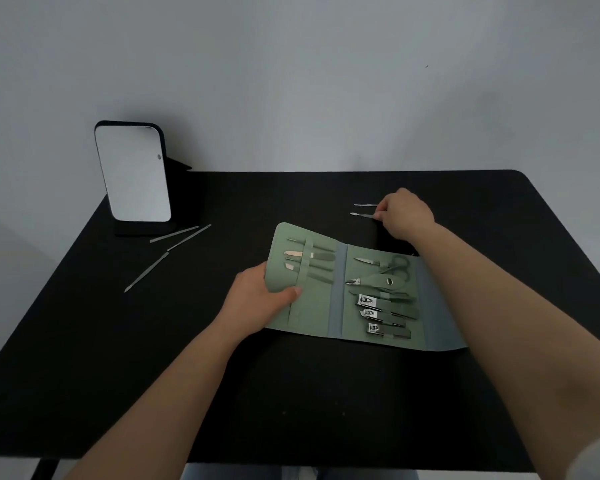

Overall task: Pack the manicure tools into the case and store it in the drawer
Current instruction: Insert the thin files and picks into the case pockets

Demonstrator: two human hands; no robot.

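1. The green manicure case point(326, 306) lies unfolded on the black table point(153, 358), a little to the 3 o'clock side of the table's middle, with its fold lines running roughly from 12 to 6 o'clock.
2. Its 9 o'clock panel carries several slim tools under a strap point(305, 261); the middle panel holds small scissors point(385, 263), a nipper point(374, 280) and three nail clippers point(378, 313) stacked toward 6 o'clock.
3. The left hand point(260, 299) grips the case's 9 o'clock edge, its thumb lying on the inner lining and its fingers curled beneath.
4. The right hand point(404, 214) reaches past the case toward 1 o'clock, and its fingers pinch the end of a thin metal tool point(361, 214) lying on the table.
5. A second thin tool point(366, 205) lies just beyond it toward 12 o'clock, nearly parallel.
6. At 10 o'clock from the case, well apart, three more long tools point(174, 249) lie loose on the table.
7. Just past them stands a tilted mirror point(132, 174) on a dark base, near the table's far 10 o'clock corner.
8. A plain grey wall point(326, 81) rises behind the table.
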